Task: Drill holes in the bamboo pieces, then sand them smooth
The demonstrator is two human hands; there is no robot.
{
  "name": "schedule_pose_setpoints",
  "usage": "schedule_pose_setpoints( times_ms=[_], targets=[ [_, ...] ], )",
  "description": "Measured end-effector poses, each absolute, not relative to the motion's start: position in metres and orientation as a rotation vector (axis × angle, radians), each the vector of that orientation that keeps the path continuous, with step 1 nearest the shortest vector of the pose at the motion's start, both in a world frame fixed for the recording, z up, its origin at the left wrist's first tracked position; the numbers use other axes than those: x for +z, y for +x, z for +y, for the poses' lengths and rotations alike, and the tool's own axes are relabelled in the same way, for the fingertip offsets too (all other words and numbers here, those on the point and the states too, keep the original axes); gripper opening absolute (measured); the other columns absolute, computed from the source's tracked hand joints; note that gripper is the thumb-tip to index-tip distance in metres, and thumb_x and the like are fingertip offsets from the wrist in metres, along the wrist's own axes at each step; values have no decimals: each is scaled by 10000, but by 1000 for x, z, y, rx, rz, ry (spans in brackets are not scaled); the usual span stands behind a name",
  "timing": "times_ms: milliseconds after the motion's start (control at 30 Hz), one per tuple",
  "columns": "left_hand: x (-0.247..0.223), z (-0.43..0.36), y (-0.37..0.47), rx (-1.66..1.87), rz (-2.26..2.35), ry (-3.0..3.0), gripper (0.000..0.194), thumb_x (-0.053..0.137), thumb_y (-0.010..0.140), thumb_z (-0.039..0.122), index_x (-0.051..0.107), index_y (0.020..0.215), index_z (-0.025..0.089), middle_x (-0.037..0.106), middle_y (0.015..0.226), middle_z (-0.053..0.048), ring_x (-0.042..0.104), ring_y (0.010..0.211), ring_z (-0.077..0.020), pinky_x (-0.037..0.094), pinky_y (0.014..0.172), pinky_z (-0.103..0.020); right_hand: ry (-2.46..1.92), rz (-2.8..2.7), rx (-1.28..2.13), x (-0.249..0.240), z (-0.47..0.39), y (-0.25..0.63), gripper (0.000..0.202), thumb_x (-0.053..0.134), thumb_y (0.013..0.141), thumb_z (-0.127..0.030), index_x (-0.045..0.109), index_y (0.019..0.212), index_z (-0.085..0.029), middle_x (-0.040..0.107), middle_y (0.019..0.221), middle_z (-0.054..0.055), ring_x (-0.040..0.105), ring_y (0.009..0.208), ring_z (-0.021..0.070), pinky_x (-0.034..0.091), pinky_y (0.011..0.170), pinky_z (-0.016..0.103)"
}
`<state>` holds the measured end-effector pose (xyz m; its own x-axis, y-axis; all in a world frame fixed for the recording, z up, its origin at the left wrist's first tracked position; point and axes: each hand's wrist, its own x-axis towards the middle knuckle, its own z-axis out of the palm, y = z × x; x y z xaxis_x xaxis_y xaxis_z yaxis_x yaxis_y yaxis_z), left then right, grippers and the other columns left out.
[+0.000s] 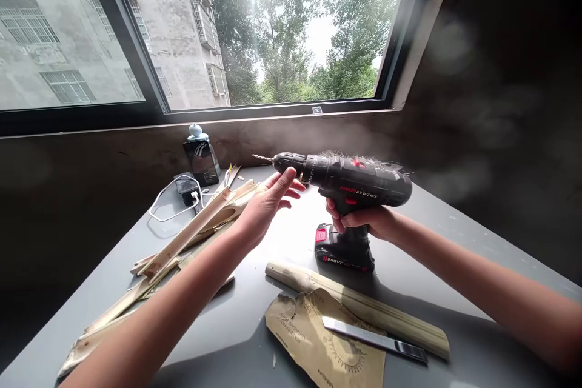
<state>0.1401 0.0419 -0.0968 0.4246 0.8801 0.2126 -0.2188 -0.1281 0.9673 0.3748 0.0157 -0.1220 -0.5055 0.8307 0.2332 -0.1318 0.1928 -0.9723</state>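
A black cordless drill (364, 180) with red accents is in my right hand (364, 218), its fingers wrapped round the grip below the body. The drill lies level and points left, its battery (344, 251) just above or on the tabletop. A thin drill bit (262, 158) sticks out of the chuck (287, 161). My left hand (270, 200) is at the chuck, thumb up against it, the other fingers stretched out and apart beneath. Whether the thumb presses on the chuck I cannot tell. Fine dark strands lie along the drill's top.
Split bamboo pieces (191, 230) lie heaped on the left of the grey table (191, 327). In front are a bamboo length (359, 300), torn sandpaper (313, 339) and a utility knife (373, 337). A charger with cable (185, 189) and a black box (201, 162) stand at the back, below a window.
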Motion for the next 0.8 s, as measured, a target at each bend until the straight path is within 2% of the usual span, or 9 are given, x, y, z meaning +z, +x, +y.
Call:
schedule_pose_setpoints(
  times_ms=[67, 167, 233, 367, 467, 567, 700, 767, 800],
  targets=[
    [-96, 42, 139, 1061, 660, 1384, 440, 626, 853, 612, 656, 901, 176, 660, 992, -53, 578, 895, -167, 400, 744, -264, -677, -1640, 1447, -121, 15, 375, 327, 658, 645, -122, 677, 966, -182, 680, 789, 7, 649, 659, 176, 516, 663, 316],
    [-96, 42, 139, 1057, 685, 1395, 461, 626, 841, 630, 664, 901, 175, 663, 994, -55, 583, 887, -168, 403, 744, -261, -670, -1651, 1477, -122, 16, 376, 471, 663, 646, -141, 662, 1114, -192, 716, 985, 58, 688, 795, 225, 546, 702, 360],
    [-95, 42, 139, 1051, 690, 1403, 477, 613, 843, 643, 664, 905, 173, 665, 997, -58, 586, 876, -166, 403, 738, -260, -661, -1641, 1467, -123, 17, 376, 472, 660, 632, -140, 670, 1101, -188, 713, 1021, 66, 692, 831, 234, 553, 725, 368],
    [-96, 41, 138, 1045, 696, 1417, 478, 595, 860, 637, 662, 915, 167, 665, 1008, -66, 587, 871, -160, 410, 734, -252, -668, -1629, 1388, -125, 18, 374, 339, 644, 623, -109, 688, 953, -176, 704, 907, 29, 689, 686, 195, 535, 687, 329],
    [-98, 43, 139, 1038, 706, 1440, 478, 578, 873, 635, 655, 909, 165, 663, 1005, -65, 591, 861, -155, 416, 729, -246, -675, -1628, 1380, -125, 17, 374, 415, 636, 643, -114, 682, 1049, -190, 712, 913, 20, 689, 653, 185, 520, 671, 317],
    [-96, 47, 137, 1031, 739, 1532, 517, 507, 901, 655, 660, 929, 162, 670, 1003, -77, 606, 857, -170, 430, 717, -255, -692, -1656, 1401, -125, 16, 376, 447, 626, 657, -136, 683, 1097, -183, 718, 813, 9, 667, 624, 177, 503, 676, 314],
    [-73, 34, 127, 751, 947, 2069, 618, 322, 971, 634, 726, 899, 172, 667, 783, -63, 593, 691, -172, 413, 651, -278, -752, -1648, 1381, -122, 12, 372, 414, 632, 661, -181, 691, 1070, -159, 686, 685, -7, 636, 608, 176, 491, 683, 319],
    [-57, 15, 123, 589, 1120, 2504, 552, 368, 975, 575, 724, 798, 193, 623, 672, -42, 548, 614, -169, 361, 595, -281, -791, -1590, 1342, -119, 6, 364, 428, 632, 666, -188, 677, 1092, -167, 652, 642, -28, 606, 571, 171, 492, 652, 326],
    [-50, 5, 123, 616, 1200, 2711, 513, 393, 974, 539, 704, 750, 198, 599, 642, -37, 526, 594, -169, 334, 575, -284, -822, -1558, 1313, -118, 2, 359, 428, 630, 671, -183, 671, 1097, -177, 634, 625, -37, 590, 555, 168, 490, 630, 326]
  ],
)
